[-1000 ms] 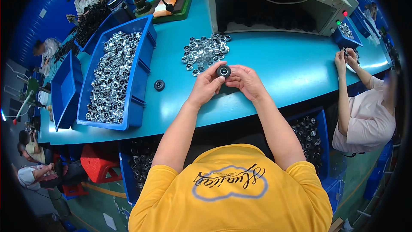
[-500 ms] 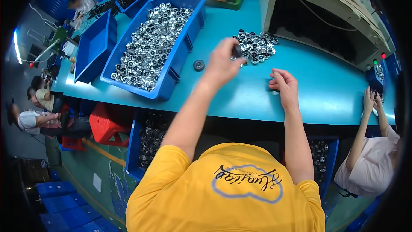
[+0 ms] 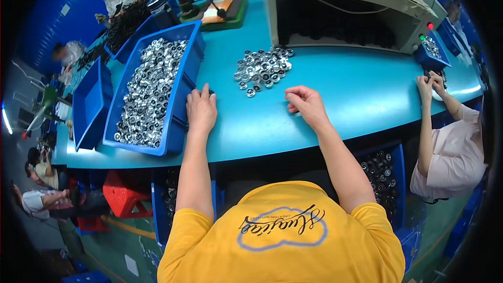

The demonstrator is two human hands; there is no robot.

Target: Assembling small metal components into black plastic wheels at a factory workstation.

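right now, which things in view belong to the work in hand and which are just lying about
Likely in the work:
- left hand, at a mostly hidden dark part
- right hand, near the pile of shiny parts
- blue bin of similar parts

Apparently just about:
- red stool
- dark lidded jar

The person's left arm reached forward almost straight, the left grip back-up with its fingers pointing ahead and slightly spread; whether they were closed on anything could not be seen. The right arm slanted inward from the shoulder, the right grip well apart from the left one, its fingers loosely curled and turned leftward, the palm hidden from view.
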